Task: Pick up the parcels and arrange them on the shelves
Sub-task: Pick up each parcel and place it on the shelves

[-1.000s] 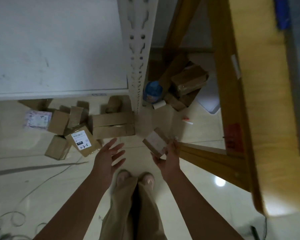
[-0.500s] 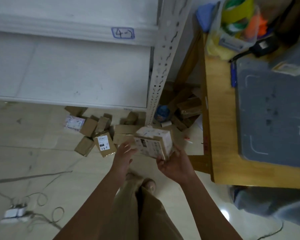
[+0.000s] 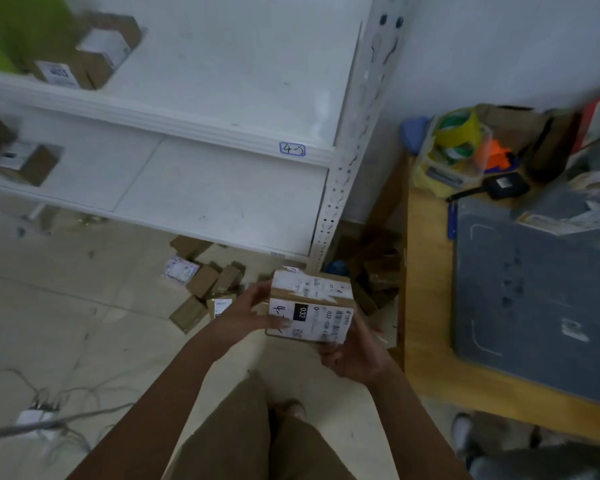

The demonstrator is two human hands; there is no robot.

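Change since half a second ago: parcel (image 3: 310,308) has turned label-up toward me, and the left hand (image 3: 250,311) has closed onto it.
Location: lower centre of frame, above the floor.
Left hand: fingers clamped on its left face.
Right hand (image 3: 352,355): fingers curled under the lower right corner.
Handwritten mark begins "4-"; shelf tag (image 3: 292,148) reads alike.
My judgement: confirm the match, keep both grips, and lift level onto that shelf (image 3: 222,81), clear of the post (image 3: 347,161).

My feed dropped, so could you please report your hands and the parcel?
Left hand, right hand both hold brown cardboard parcel with white labels. White shelf ahead, nothing blocking.
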